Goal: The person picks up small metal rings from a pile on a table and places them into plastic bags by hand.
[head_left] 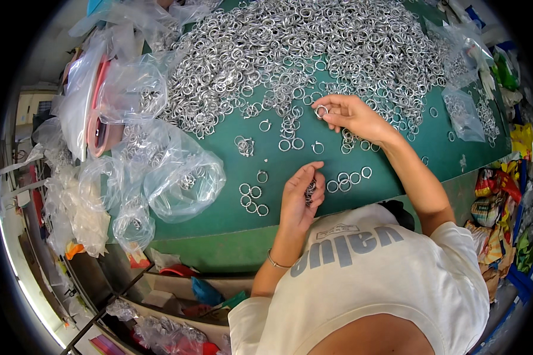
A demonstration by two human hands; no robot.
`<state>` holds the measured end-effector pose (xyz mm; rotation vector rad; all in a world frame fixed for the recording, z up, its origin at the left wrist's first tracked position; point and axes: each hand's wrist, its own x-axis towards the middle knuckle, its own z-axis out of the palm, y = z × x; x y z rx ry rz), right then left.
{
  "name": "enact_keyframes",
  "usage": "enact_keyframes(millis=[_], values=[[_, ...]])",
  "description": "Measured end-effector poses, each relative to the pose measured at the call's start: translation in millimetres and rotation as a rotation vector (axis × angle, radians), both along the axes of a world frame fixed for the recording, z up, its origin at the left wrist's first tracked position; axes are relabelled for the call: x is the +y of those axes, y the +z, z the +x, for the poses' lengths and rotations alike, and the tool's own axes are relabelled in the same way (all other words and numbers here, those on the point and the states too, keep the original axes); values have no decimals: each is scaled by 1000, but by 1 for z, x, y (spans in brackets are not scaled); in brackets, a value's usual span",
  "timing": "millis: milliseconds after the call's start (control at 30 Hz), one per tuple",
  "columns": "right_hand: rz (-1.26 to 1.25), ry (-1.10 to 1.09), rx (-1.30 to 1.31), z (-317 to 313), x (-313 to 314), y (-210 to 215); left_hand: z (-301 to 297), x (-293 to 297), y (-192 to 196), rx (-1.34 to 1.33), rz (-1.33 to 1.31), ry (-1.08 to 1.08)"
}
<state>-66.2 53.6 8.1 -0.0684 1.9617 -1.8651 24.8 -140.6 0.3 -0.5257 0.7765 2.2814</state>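
My right hand (350, 116) pinches a single silver ring (321, 111) between thumb and fingertips, just above the near edge of a big heap of silver rings (249, 47). Closer to me, my left hand (302, 195) is curled around several rings (310, 192), which show between its fingers. On the green table (219, 142), a short row of rings (343, 181) lies to the right of my left hand. A small cluster of rings (253, 200) lies to its left. One ring (317, 147) sits alone between my two hands.
Clear plastic bags (183, 177) holding some rings crowd the table's left side, by a pink-red oval object (99, 118). Another clear bag with rings (463, 112) lies at the right. Below the table's near edge are compartments (177, 290) with bags. Colourful packages (494, 201) are stacked at the right.
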Motion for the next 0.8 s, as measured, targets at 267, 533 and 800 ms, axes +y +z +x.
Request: enact_keyframes(millis=[267,533,800], values=[[-285,18,-125,9,-6,13,1,-1,0,-22,20,10],[271,-162,259,17,-15,5,0,-1,3,-33,11,13],[815,-155,800,18,-8,12,2,-3,-3,-14,21,27]])
